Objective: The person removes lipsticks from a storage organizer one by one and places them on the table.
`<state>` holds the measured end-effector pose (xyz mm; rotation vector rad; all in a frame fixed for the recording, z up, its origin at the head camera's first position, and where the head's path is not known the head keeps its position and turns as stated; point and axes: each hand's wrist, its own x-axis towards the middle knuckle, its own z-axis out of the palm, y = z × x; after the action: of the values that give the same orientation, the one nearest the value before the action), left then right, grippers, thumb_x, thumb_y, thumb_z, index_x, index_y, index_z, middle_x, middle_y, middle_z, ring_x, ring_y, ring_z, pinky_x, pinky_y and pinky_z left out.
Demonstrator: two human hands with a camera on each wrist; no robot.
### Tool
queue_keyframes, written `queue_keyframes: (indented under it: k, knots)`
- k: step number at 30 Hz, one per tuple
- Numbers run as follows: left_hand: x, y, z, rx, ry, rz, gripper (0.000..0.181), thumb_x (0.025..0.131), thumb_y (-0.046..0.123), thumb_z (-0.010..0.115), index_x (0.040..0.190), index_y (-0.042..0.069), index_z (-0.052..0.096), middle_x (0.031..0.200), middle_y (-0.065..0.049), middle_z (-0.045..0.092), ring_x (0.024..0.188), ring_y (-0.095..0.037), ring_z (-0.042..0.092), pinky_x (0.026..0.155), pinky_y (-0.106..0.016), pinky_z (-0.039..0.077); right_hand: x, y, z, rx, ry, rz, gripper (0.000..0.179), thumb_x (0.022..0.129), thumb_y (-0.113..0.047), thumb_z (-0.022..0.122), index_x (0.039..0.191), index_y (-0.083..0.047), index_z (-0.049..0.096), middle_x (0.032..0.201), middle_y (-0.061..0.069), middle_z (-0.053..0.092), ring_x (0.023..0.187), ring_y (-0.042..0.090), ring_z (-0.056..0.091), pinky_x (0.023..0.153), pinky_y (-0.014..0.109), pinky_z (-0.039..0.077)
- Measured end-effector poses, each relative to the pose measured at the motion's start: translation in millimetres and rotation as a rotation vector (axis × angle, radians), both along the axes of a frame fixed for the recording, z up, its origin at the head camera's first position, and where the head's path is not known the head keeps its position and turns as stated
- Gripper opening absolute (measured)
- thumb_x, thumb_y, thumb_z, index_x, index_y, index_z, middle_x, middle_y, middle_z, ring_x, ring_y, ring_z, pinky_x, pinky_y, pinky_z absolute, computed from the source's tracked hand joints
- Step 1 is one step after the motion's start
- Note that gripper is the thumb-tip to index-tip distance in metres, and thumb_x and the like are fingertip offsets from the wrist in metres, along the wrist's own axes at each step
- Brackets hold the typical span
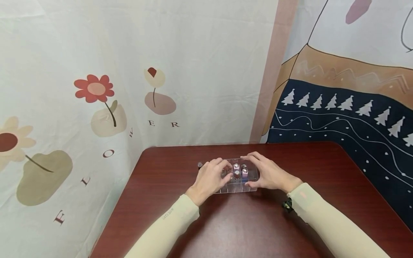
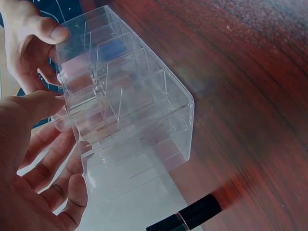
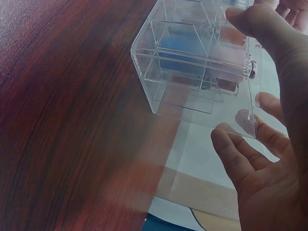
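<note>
- clear divided box (image 1: pixel 241 187): on the counter (image 1: pixel 226 229), nearer its far edge; broad surface in front.
- right hand (image 1: pixel 272 173): thumb at the box's front edge, fingers at its rear edge, gripping the right end.
- left hand (image 1: pixel 210 176): fingers bent over the left end; whether they pinch anything cannot be told.
- black tube (image 2: pixel 200 211): near the left end.

Long sleeves, both arms: left sleeve (image 1: pixel 161 231) and right sleeve (image 1: pixel 333 218) alike, plain pale yellow-green. Small dark lettering (image 1: pixel 167 214) on left forearm, too small to read surely. Faint pinkish mark (image 1: pixel 303 194) close to right cuff. Black wrist device (image 1: pixel 287 205), yellow-green spot, below that cuff. Left hand (image 1: pixel 210 175), right hand (image 1: pixel 272 174): both ungloved.
</note>
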<state>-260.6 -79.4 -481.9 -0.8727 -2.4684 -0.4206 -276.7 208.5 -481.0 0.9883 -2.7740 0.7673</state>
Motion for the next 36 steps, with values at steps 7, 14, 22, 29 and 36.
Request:
queue_keyframes:
  k: [7, 14, 22, 29, 36]
  knots:
    - [1.7, -0.4, 4.0, 0.014, -0.023, -0.008, 0.025, 0.097, 0.029, 0.095, 0.117, 0.020, 0.083, 0.105, 0.002, 0.082, 0.092, -0.022, 0.081, 0.083, -0.040, 0.067, 1.0, 0.1, -0.5, -0.006, 0.012, 0.002, 0.098, 0.084, -0.037, 0.106, 0.167, -0.014, 0.060, 0.159, 0.012, 0.062, 0.134, 0.032, 0.070, 0.114, 0.058, 0.066]
    - [4.7, -2.1, 9.6, 0.058, -0.035, -0.019, 0.025, 0.097, 0.027, 0.095, 0.117, 0.019, 0.082, 0.107, 0.000, 0.082, 0.095, -0.021, 0.082, 0.084, -0.040, 0.068, 0.9, -0.7, -1.4, -0.011, 0.020, 0.002, 0.098, 0.083, -0.037, 0.106, 0.167, -0.014, 0.060, 0.160, 0.012, 0.062, 0.134, 0.032, 0.070, 0.113, 0.057, 0.066]
    - [7.8, -6.4, 15.1, 0.083, -0.027, -0.011, 0.023, 0.099, 0.026, 0.094, 0.117, 0.018, 0.082, 0.106, -0.001, 0.081, 0.091, -0.016, 0.080, 0.075, -0.035, 0.068, 1.3, -0.9, -1.8, -0.013, 0.039, 0.003, 0.098, 0.083, -0.036, 0.106, 0.166, -0.014, 0.061, 0.159, 0.012, 0.063, 0.136, 0.032, 0.070, 0.115, 0.058, 0.065]
    - [9.0, -11.2, 17.8, 0.128, 0.003, -0.013, 0.022, 0.099, 0.024, 0.093, 0.118, 0.018, 0.083, 0.106, 0.000, 0.079, 0.084, -0.015, 0.077, 0.071, -0.034, 0.067, 3.1, -1.1, -1.1, -0.012, 0.032, -0.008, 0.097, 0.083, -0.036, 0.106, 0.167, -0.014, 0.061, 0.159, 0.012, 0.063, 0.137, 0.032, 0.069, 0.115, 0.059, 0.064]
    - [12.5, -20.6, 20.1, 0.157, -0.005, 0.006, 0.022, 0.099, 0.022, 0.094, 0.118, 0.019, 0.083, 0.103, 0.001, 0.077, 0.084, -0.014, 0.077, 0.069, -0.033, 0.065, 4.3, -1.1, -0.2, -0.008, 0.004, -0.022, 0.097, 0.084, -0.036, 0.105, 0.167, -0.016, 0.060, 0.160, 0.011, 0.062, 0.136, 0.032, 0.068, 0.115, 0.060, 0.065]
